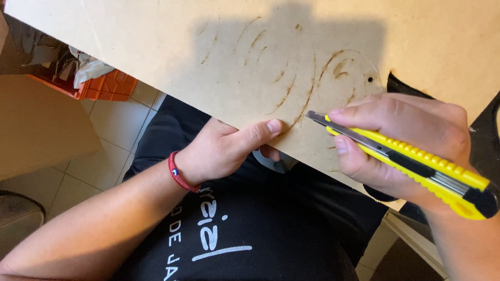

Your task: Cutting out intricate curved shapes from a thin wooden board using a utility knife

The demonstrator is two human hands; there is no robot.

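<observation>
A thin tan fibreboard sheet (208, 47) with brown burnt curved cut lines fills the upper part of the head view. My left hand (224, 148) grips its near edge, thumb on top and fingers underneath; a red cord bracelet sits on that wrist. My right hand (401, 140) holds a yellow snap-off utility knife (411, 161). The steel blade tip is extended and rests on the board by a burnt curve, just right of my left thumb.
An orange plastic crate (107, 86) with white scraps stands on the tiled floor at left, beside a tan board or box (36, 125). My dark shirt and lap lie below the sheet. A dark cut-out shape shows at the right edge.
</observation>
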